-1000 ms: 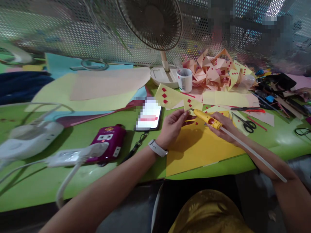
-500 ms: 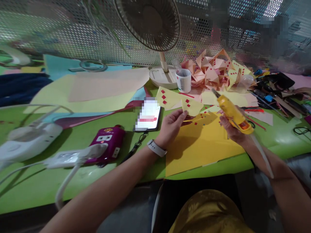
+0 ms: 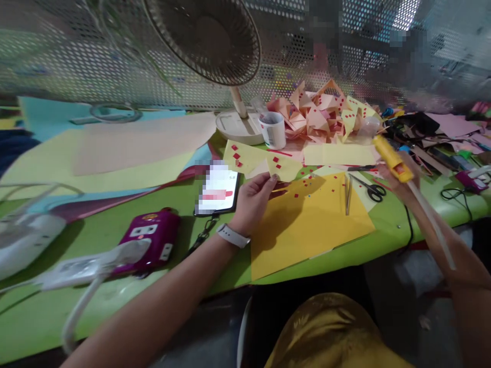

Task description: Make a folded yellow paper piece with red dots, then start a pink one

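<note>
Item one: my left hand (image 3: 251, 202), white-banded wrist low, palm tilted up, fingers pinched shut on a pale yellow folded paper piece with red squares (image 3: 282, 167), held just above the large orange-yellow paper sheet (image 3: 310, 220) on the green table (image 3: 115, 301).

Item two: my right hand (image 3: 399, 181), raised off to the right, fist closed around a yellow glue gun (image 3: 391, 158), nozzle pointing up and away, its translucent glue stick (image 3: 431, 225) trailing back along my forearm.

Nearby: black-handled scissors (image 3: 370, 188), metal tweezers (image 3: 347, 194).

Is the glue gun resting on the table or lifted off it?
Lifted: the right hand holds the glue gun above the green table, nozzle pointing up and away.
</note>
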Demonstrator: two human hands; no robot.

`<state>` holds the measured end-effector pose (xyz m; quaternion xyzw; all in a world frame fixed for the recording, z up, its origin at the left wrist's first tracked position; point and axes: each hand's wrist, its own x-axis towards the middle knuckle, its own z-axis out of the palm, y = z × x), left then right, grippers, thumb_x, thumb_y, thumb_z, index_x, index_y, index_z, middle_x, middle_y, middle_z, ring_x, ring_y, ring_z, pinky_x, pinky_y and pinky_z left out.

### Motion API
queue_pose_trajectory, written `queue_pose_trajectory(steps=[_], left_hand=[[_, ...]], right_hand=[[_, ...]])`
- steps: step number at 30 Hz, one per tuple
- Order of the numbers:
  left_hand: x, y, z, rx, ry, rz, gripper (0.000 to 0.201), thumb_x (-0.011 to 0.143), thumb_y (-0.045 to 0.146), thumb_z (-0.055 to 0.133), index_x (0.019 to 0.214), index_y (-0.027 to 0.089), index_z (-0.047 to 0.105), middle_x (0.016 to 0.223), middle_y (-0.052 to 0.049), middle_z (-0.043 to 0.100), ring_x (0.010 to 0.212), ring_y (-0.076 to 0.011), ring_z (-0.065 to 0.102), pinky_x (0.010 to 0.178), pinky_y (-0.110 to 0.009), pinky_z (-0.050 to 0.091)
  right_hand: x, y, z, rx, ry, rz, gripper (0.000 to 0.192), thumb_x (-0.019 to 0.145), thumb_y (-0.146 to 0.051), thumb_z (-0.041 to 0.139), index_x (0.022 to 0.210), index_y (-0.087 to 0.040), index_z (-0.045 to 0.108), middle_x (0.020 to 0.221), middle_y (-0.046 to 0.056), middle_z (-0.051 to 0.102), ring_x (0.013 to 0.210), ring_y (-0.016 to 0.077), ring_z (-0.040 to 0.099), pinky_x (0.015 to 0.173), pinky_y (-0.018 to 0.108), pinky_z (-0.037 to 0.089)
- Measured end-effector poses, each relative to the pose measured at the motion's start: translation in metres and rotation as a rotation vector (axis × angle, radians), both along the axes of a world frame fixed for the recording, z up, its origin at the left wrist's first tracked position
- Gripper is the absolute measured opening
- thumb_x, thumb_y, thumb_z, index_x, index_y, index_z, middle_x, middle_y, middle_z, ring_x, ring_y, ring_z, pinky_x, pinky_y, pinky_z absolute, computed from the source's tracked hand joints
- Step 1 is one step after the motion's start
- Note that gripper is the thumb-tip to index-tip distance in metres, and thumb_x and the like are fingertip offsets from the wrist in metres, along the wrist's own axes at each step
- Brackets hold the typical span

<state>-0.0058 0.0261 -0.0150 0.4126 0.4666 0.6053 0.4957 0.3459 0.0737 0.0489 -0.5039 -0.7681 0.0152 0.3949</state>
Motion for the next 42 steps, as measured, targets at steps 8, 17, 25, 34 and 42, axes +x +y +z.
queue_pose_trajectory(steps=[8, 17, 25, 34, 42], left_hand=[[-0.001, 0.004, -0.003, 0.009, -0.002, 0.012, 0.036, 0.074, 0.047, 0.079, 0.089, 0.017, 0.067, 0.086, -0.005, 0.073, 0.087, -0.0213, 0.075, 0.079, -0.032, 0.062], [-0.006, 0.008, -0.001, -0.008, -0.002, 0.05, 0.034, 0.073, 0.045, 0.079, 0.086, 0.018, 0.064, 0.085, -0.003, 0.072, 0.09, -0.0235, 0.075, 0.081, -0.035, 0.061], [-0.005, 0.007, -0.002, -0.012, -0.007, 0.034, 0.037, 0.071, 0.047, 0.08, 0.087, 0.017, 0.065, 0.087, -0.004, 0.072, 0.089, -0.0224, 0.074, 0.081, -0.035, 0.061], [-0.005, 0.006, -0.001, -0.006, 0.009, 0.027, 0.039, 0.071, 0.049, 0.08, 0.086, 0.018, 0.064, 0.085, -0.004, 0.072, 0.092, -0.0245, 0.074, 0.083, -0.038, 0.061], [-0.005, 0.007, -0.003, -0.008, 0.012, 0.036, 0.04, 0.071, 0.05, 0.08, 0.09, 0.017, 0.066, 0.086, -0.005, 0.074, 0.089, -0.0237, 0.075, 0.082, -0.037, 0.062]], right_hand=[[0.103, 0.043, -0.049, -0.104, -0.325, 0.035, 0.032, 0.075, -0.044, 0.066, 0.098, -0.022, 0.07, 0.104, 0.013, 0.069, 0.096, 0.0307, 0.065, 0.086, 0.044, 0.052], [0.113, 0.069, -0.052, -0.202, -0.384, 0.192, 0.03, 0.075, -0.04, 0.068, 0.098, -0.021, 0.073, 0.108, 0.012, 0.07, 0.097, 0.0262, 0.065, 0.089, 0.038, 0.051], [0.127, 0.076, -0.048, -0.387, -0.433, 0.223, 0.043, 0.066, -0.036, 0.067, 0.105, -0.02, 0.076, 0.118, 0.012, 0.071, 0.108, 0.0333, 0.067, 0.099, 0.047, 0.051], [0.124, 0.063, -0.048, -0.348, -0.347, 0.187, 0.043, 0.069, -0.032, 0.068, 0.11, -0.02, 0.075, 0.118, 0.012, 0.069, 0.11, 0.0322, 0.065, 0.1, 0.046, 0.05], [0.125, 0.046, -0.057, -0.201, -0.412, 0.095, 0.05, 0.076, -0.021, 0.06, 0.125, -0.021, 0.068, 0.13, 0.012, 0.06, 0.116, 0.03, 0.061, 0.104, 0.045, 0.047]])
